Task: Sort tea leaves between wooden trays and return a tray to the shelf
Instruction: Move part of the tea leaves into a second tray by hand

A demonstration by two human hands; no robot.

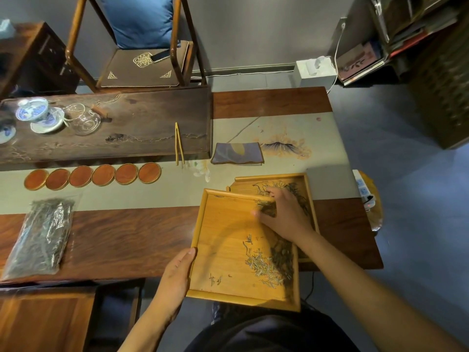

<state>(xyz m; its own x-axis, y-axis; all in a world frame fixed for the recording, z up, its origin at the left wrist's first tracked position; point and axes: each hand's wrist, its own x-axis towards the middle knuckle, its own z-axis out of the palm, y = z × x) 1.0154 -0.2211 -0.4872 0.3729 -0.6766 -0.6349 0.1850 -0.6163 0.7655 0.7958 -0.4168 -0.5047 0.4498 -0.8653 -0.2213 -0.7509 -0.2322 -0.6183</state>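
Nearest the camera, a light yellow square wooden tray juts past the front edge of the long dark brown wooden table, its far rim lapping over a second light wooden tray that lies flat on the tabletop behind it. The left hand grips the near tray's left rim, thumb on top and fingers curled under the edge. The right hand reaches across where the two trays overlap, fingers bent down and pinching a dark clump of tea leaves; how firmly it holds them is hard to tell. More loose grey-green tea leaves lie scattered along the near tray's right side, and others sit in the far tray.

To the left, a clear plastic bag of dark tea rests on the table. Six round reddish-brown coasters line a pale grey-green table runner. Beyond them lie yellow bamboo tongs, a folded blue-grey cloth, a dark wooden tea board, a blue-and-white lidded porcelain cup and a clear glass pitcher.
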